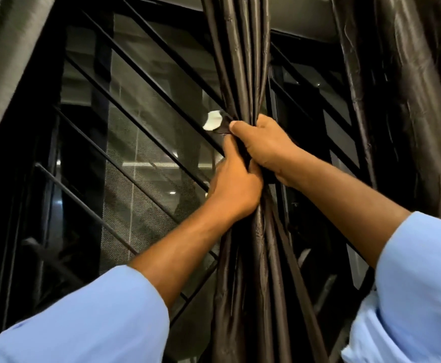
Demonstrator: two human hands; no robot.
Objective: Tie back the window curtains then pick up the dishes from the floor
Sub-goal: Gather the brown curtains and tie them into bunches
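A dark brown satin curtain (240, 56) hangs gathered into a tight bunch in the middle of the window. My left hand (233, 187) grips the bunch from the left, fingers wrapped around it. Just above and to the right, my right hand (262, 145) holds the same bunch and pinches a dark tie-back strap (223, 127) under its thumb. The strap's end carries a white round patch (213, 121) that sticks out to the left. No dishes or floor are in view.
Behind the curtain is a window with black diagonal bars (135, 106) and a mesh screen. Another dark curtain (410, 100) hangs at the right, and a grey one (7, 74) at the far left.
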